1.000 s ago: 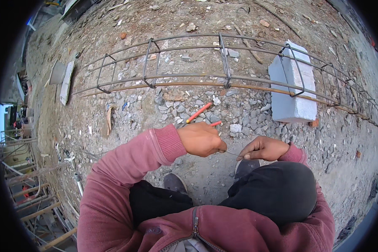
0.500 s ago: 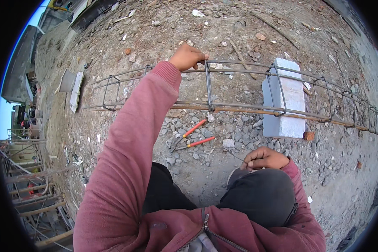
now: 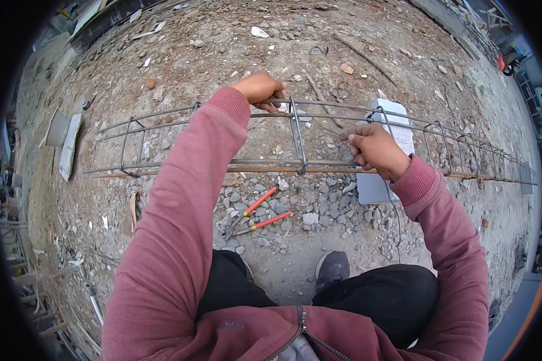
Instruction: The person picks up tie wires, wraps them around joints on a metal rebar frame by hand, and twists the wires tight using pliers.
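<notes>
A long rebar cage (image 3: 223, 163) of bars and square stirrups lies across in front of me. My left hand (image 3: 260, 90) is closed at its far top bar, just left of a stirrup (image 3: 297, 132); the fingertips are partly hidden. My right hand (image 3: 376, 148) pinches a thin tie wire (image 3: 398, 225) above the cage, right of that stirrup. One end of the wire points toward the stirrup, while the other hangs down toward my right knee. Pliers with red handles (image 3: 271, 220) lie spread on the gravel, on the near side of the cage.
A pale block (image 3: 373, 186) props the cage on the right. Another light block (image 3: 70, 147) stands near its left end. Gravel (image 3: 328, 207) and rubble cover the ground, with a stick (image 3: 367, 59) beyond the cage. My shoe (image 3: 333, 268) is nearer to me.
My right hand has risen from beside my knee to the cage, bringing the wire. My left hand has shifted slightly left of the stirrup's top corner. The view has tilted a little.
</notes>
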`<state>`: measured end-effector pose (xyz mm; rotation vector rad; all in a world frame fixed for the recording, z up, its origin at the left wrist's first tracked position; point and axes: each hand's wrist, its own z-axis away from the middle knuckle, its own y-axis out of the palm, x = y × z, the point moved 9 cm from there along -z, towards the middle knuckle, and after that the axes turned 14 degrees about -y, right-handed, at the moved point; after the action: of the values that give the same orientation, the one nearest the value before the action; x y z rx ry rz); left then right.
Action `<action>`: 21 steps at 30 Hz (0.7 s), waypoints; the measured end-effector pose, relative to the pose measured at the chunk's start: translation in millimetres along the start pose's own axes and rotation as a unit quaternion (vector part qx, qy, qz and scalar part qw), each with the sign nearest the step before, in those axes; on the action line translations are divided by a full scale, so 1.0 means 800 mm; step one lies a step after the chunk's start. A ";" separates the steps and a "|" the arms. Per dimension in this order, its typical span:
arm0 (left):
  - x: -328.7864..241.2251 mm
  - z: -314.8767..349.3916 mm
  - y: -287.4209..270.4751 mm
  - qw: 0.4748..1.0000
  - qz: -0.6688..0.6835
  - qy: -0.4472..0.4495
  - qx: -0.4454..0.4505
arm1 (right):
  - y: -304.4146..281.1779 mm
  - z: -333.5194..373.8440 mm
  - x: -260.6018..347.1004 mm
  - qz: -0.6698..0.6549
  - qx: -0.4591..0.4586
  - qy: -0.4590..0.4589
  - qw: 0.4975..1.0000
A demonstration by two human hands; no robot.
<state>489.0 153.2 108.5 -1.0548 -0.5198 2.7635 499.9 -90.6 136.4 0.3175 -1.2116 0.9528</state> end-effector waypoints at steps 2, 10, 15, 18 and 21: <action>-0.004 -0.005 0.008 0.999 -0.040 0.005 0.027 | 0.010 -0.019 -0.006 -0.037 -0.047 0.025 0.998; -0.036 0.012 -0.007 0.965 0.121 0.231 0.038 | 0.102 -0.083 0.003 -0.148 -0.058 0.033 0.987; -0.017 0.016 -0.007 0.943 0.214 0.121 0.224 | 0.115 -0.094 -0.009 -0.198 -0.051 0.057 0.977; -0.019 0.021 -0.006 0.963 0.115 0.168 0.175 | 0.111 -0.100 -0.014 -0.203 -0.043 0.047 0.977; -0.016 0.020 0.000 0.964 0.109 0.160 0.181 | 0.106 -0.105 -0.014 -0.205 -0.044 0.031 0.977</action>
<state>488.3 145.6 127.5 -1.4885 0.1482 2.6310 489.1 10.8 73.5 0.4431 -1.0735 0.5462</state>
